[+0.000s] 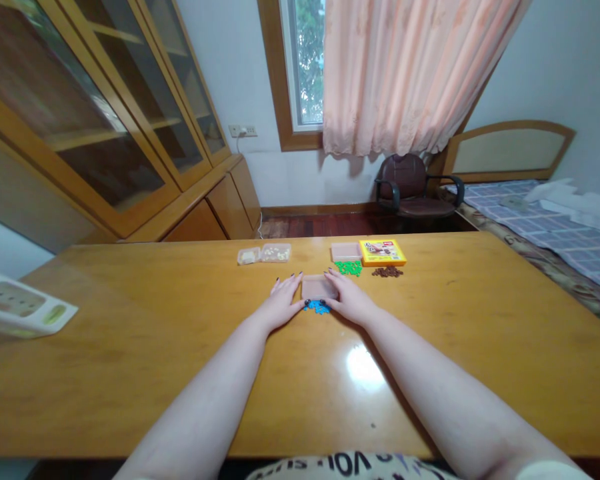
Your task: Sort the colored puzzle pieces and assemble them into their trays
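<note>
My left hand (281,303) and my right hand (351,300) lie on the wooden table (130,347), one on each side of a small clear plastic tray (319,287). The fingers of both hands are stretched forward along the tray's sides and touch it, while the thumbs point inward. A little heap of blue pieces (317,307) lies just in front of the tray, between my thumbs.
Behind the tray are a second clear tray (346,251), green pieces (349,268), brown pieces (387,272) and a yellow box (383,253). Two clear bags (265,254) lie further left. A white object (20,307) sits at the left edge. A chair (415,187) and bed (555,227) stand beyond.
</note>
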A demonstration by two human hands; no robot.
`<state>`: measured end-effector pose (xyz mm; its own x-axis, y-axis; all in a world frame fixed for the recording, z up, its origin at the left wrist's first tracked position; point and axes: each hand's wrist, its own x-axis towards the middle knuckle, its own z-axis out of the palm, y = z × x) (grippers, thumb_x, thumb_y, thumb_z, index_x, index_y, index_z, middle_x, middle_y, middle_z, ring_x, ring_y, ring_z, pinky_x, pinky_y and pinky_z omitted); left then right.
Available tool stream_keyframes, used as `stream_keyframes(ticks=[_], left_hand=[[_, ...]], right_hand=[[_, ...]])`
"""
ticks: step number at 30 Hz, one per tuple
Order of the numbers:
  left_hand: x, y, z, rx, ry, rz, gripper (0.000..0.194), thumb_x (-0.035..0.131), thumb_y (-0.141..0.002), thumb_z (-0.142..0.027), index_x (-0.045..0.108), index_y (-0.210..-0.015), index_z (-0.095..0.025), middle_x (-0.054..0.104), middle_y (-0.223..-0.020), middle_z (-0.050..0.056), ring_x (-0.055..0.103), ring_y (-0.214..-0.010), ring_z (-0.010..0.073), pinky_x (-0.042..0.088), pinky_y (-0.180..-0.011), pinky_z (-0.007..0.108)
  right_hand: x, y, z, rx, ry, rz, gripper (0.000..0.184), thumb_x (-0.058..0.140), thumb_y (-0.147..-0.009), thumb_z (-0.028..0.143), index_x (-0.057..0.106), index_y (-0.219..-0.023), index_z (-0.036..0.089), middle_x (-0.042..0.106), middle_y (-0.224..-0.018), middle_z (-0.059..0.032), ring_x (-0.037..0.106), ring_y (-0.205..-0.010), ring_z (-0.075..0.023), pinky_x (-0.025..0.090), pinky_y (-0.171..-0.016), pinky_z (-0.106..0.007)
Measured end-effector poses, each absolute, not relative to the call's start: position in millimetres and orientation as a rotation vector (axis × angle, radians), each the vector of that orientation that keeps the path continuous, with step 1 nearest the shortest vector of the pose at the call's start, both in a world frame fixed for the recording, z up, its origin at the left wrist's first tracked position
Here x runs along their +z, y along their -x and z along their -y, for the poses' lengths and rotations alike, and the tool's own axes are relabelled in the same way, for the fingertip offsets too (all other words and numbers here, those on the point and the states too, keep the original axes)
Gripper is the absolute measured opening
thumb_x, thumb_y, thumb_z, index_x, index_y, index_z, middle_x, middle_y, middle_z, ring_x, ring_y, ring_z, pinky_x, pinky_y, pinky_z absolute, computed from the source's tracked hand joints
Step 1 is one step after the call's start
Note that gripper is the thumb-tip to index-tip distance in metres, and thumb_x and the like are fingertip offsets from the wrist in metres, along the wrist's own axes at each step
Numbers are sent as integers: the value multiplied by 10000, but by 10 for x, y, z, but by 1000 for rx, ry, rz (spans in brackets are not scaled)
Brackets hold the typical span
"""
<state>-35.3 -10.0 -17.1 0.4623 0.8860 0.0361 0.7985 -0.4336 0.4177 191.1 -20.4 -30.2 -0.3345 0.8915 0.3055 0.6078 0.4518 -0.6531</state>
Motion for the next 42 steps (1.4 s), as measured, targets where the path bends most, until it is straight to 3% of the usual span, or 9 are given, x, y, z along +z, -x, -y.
stream_keyframes(ticks=[5,13,18,23,42], left_hand=[[-163,286,129,625,-2277,-1342,617,532,-819,-328,323,-1379,-174,400,-1397,136,353,-1300,246,191,-1112,472],[-165,90,267,1145,-1601,-975,754,706,-684,-420,349,-1303,-177,433,-1341,162,432,-1244,250,356,-1047,383],[-135,-26,325,1167,-1352,-864,777,741,-647,-392,348,-1275,-159,496,-1286,181,506,-1178,257,405,-1010,382],[-111,-111,346,1217,-1277,-937,770,732,-656,-356,362,-1297,-145,465,-1335,185,469,-1221,259,378,-1041,379],[-125,-191,329,1281,-1065,-981,781,787,-597,-370,474,-1260,-99,518,-1291,188,500,-1188,276,349,-1056,415]], right_hand=[[-252,-1923,239,473,1194,2048,502,607,-776,284,521,-1259,179,475,-1336,-152,423,-1249,-256,331,-1050,-469],[-60,-1944,366,322,1022,2096,476,541,-828,323,483,-1283,196,491,-1324,-136,437,-1237,-244,369,-1025,-459],[-45,-1923,401,117,1063,2085,403,485,-861,313,555,-1218,140,568,-1244,-156,523,-1158,-246,425,-985,-419],[4,-1902,431,-45,1106,2094,338,434,-888,304,611,-1137,159,656,-1113,-119,606,-1035,-232,474,-912,-387],[-48,-1859,456,-198,1184,2053,294,408,-918,285,658,-1017,166,706,-963,-96,645,-881,-217,472,-790,-354]])
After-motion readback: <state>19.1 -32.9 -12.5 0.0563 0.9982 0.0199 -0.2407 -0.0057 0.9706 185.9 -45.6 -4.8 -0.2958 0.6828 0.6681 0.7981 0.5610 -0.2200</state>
